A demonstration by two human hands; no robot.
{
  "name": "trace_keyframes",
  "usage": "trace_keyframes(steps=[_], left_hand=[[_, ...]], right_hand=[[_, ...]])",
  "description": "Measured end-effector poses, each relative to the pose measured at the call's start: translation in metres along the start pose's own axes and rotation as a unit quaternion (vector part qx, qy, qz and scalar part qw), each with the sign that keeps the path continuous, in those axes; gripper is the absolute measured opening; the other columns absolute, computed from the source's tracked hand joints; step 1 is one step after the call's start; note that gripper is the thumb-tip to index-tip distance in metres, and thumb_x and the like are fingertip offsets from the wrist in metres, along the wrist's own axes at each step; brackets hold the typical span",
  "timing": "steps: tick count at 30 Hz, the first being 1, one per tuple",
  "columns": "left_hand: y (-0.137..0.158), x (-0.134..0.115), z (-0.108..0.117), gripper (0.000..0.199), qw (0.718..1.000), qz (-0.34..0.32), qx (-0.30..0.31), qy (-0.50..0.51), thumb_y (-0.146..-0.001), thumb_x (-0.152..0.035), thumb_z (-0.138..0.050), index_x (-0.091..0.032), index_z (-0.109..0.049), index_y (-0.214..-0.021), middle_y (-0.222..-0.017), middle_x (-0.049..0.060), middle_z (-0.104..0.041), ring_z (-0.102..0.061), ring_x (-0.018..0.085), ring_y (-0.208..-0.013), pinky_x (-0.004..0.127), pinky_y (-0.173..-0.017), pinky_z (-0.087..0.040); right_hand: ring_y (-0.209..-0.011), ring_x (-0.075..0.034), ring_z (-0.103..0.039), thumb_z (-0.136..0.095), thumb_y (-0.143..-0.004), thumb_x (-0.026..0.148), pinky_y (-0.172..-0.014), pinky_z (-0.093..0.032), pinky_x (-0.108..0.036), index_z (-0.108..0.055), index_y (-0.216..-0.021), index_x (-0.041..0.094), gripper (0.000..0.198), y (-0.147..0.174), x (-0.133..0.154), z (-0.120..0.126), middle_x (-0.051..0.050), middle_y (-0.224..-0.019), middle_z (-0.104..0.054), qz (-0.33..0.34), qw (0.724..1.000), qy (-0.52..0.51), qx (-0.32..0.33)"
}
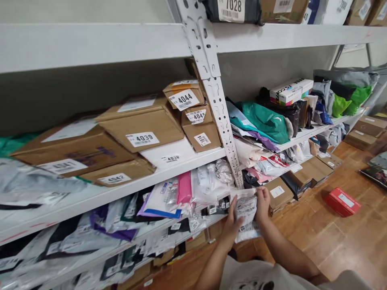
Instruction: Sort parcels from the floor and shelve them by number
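Cardboard boxes (140, 129) numbered 4039, 4044 and 4045 fill the upper shelf at my ten o'clock, and soft mailers in white, pink and purple crowd the shelf (99, 193) below them. Moving right, I see my left hand (232, 222) closed on the lower left edge of a white plastic parcel (246, 209), thumb on its face, fingers behind. The parcel stands roughly upright at my twelve o'clock, its long axis running top to bottom, leaning slightly toward the rack, just in front of the slotted white upright (223, 121). My right hand (262, 201) grips its upper right edge, fingers curled over the top corner. Both hands touch it, one on each side, the right higher. Farther right, at two o'clock, a red box (342, 201) lies on the wooden floor (347, 241).
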State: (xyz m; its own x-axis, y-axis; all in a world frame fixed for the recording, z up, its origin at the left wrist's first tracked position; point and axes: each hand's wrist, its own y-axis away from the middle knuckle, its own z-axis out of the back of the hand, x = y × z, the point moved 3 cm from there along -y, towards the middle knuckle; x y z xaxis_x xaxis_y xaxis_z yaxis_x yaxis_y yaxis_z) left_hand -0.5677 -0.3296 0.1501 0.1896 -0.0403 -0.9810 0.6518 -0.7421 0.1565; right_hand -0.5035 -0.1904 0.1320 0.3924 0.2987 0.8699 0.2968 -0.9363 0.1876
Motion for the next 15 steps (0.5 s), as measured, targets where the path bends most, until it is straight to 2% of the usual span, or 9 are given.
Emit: trace_keyframes(steps=[2, 4, 7, 9, 12, 13, 15], left_hand=[[0.008, -0.003, -0.003, 0.098, 1.000, 0.008, 0.002, -0.003, -0.059, -0.047, -0.090, -0.020, -0.048, -0.143, -0.150, 0.018, -0.056, -0.048, 0.036, -0.143, 0.045, -0.120, -0.040], [0.015, -0.007, 0.000, 0.102, 0.999, 0.014, -0.050, 0.007, -0.060, -0.038, -0.088, -0.019, -0.039, -0.147, -0.146, 0.020, -0.059, -0.055, 0.036, -0.136, 0.046, -0.115, -0.045], [0.023, -0.016, 0.012, 0.111, 0.991, -0.006, -0.130, -0.025, -0.058, -0.032, -0.086, -0.020, -0.029, -0.153, -0.150, 0.019, -0.054, -0.053, 0.035, -0.139, 0.044, -0.114, -0.046], [0.029, -0.021, 0.024, 0.113, 0.985, -0.018, -0.154, -0.078, -0.058, -0.030, -0.085, -0.021, -0.029, -0.155, -0.152, 0.018, -0.052, -0.047, 0.034, -0.144, 0.044, -0.116, -0.043], [0.036, -0.023, 0.047, 0.118, 0.984, -0.031, -0.150, -0.086, -0.054, -0.033, -0.088, -0.022, -0.029, -0.156, -0.157, 0.017, -0.046, -0.043, 0.034, -0.147, 0.044, -0.120, -0.038], [0.038, -0.021, 0.056, 0.120, 0.987, -0.036, -0.139, -0.067, -0.052, -0.039, -0.089, -0.022, -0.031, -0.155, -0.158, 0.017, -0.046, -0.043, 0.035, -0.147, 0.044, -0.120, -0.038], [0.042, -0.015, 0.077, 0.109, 0.991, -0.028, -0.123, -0.032, -0.051, -0.059, -0.087, -0.018, -0.047, -0.145, -0.152, 0.019, -0.053, -0.046, 0.038, -0.144, 0.045, -0.119, -0.039]], right_hand=[[-0.073, -0.015, -0.049, -0.069, -0.070, 0.050, -0.073, -0.046, -0.029, -0.053, -0.089, 0.025, 0.036, 0.013, -0.003, -0.007, 0.004, -0.076, -0.051, 0.001, 0.999, 0.036, 0.034], [-0.084, -0.018, -0.055, -0.072, -0.068, 0.052, -0.083, -0.049, -0.032, -0.054, -0.104, 0.024, 0.049, 0.023, -0.005, -0.013, 0.002, -0.086, -0.055, 0.012, 0.993, 0.082, 0.086], [-0.100, -0.023, -0.063, -0.085, -0.055, 0.048, -0.094, -0.053, -0.039, -0.052, -0.111, 0.023, 0.069, 0.036, -0.011, -0.020, -0.004, -0.103, -0.065, 0.004, 0.979, 0.126, 0.162], [-0.099, -0.027, -0.067, -0.091, -0.046, 0.046, -0.092, -0.056, -0.044, -0.054, -0.106, 0.023, 0.073, 0.043, -0.017, -0.024, -0.006, -0.102, -0.071, -0.048, 0.968, 0.135, 0.205], [-0.090, -0.029, -0.071, -0.095, -0.043, 0.049, -0.088, -0.058, -0.047, -0.063, -0.098, 0.021, 0.069, 0.054, -0.020, -0.034, -0.007, -0.093, -0.076, -0.131, 0.940, 0.139, 0.282], [-0.087, -0.029, -0.071, -0.095, -0.044, 0.050, -0.086, -0.058, -0.047, -0.066, -0.095, 0.021, 0.065, 0.059, -0.019, -0.040, -0.006, -0.090, -0.077, -0.138, 0.929, 0.142, 0.312], [-0.086, -0.026, -0.070, -0.094, -0.048, 0.049, -0.086, -0.058, -0.043, -0.070, -0.085, 0.021, 0.052, 0.072, -0.013, -0.054, -0.004, -0.086, -0.075, -0.096, 0.911, 0.154, 0.370]])
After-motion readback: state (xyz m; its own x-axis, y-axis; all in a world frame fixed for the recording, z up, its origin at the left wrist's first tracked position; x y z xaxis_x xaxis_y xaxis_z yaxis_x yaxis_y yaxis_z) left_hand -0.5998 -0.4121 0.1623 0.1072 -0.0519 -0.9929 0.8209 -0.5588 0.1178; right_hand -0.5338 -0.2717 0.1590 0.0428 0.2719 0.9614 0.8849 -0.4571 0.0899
